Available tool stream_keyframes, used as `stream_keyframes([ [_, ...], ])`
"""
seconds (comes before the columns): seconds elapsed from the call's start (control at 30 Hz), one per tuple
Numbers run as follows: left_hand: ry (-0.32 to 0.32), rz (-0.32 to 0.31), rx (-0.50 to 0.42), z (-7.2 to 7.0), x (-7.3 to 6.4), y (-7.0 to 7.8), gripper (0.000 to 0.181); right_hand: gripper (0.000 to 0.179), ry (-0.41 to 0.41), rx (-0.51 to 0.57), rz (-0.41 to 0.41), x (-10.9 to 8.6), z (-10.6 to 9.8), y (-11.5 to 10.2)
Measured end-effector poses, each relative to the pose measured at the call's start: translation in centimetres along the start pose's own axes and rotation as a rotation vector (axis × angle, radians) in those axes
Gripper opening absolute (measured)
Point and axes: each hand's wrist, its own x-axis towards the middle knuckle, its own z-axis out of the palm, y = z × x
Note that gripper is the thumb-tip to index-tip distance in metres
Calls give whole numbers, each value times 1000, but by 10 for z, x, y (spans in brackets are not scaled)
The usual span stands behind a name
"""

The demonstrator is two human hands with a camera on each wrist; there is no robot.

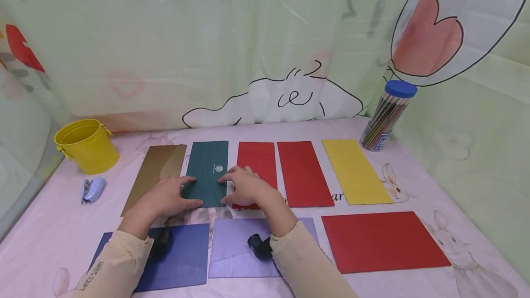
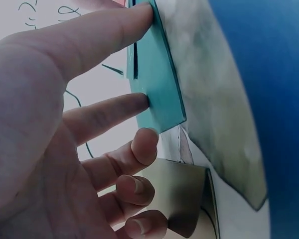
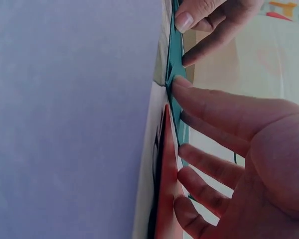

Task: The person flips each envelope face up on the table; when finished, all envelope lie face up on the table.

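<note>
A dark green envelope (image 1: 205, 160) with a small white round logo lies on the pink cloth in the head view. At its left edge is my left hand (image 1: 169, 195), thumb and index finger spread and touching the paper. The right hand (image 1: 247, 187) touches its right side the same way, thumb near the bottom corner. In the left wrist view the green envelope (image 2: 157, 74) meets the thumb and index fingertips, while the other fingers bend loosely. Fingers of the right hand (image 3: 229, 144) hang over a red envelope (image 3: 168, 179) beside the green one.
A gold envelope (image 1: 161, 164) lies left; red envelopes (image 1: 304, 174) and a yellow one (image 1: 356, 171) lie right. Nearer are blue (image 1: 182, 256), lilac (image 1: 232, 252) and red ones. A yellow bucket (image 1: 89, 151), small light-blue stapler (image 1: 94, 190) and pencil jar (image 1: 385, 116) stand around.
</note>
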Motion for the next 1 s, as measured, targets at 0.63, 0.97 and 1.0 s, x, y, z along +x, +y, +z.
stream_keyframes([
  [0.63,108,256,-103,1,6,36,60,64,47,66,115,-49,-62,52],
  [0.97,-56,268,-258,24,29,69,78,72,86,103,144,-60,-53,100],
  [1.0,-54,259,-268,27,32,72,80,73,89,97,145,-59,-53,102],
])
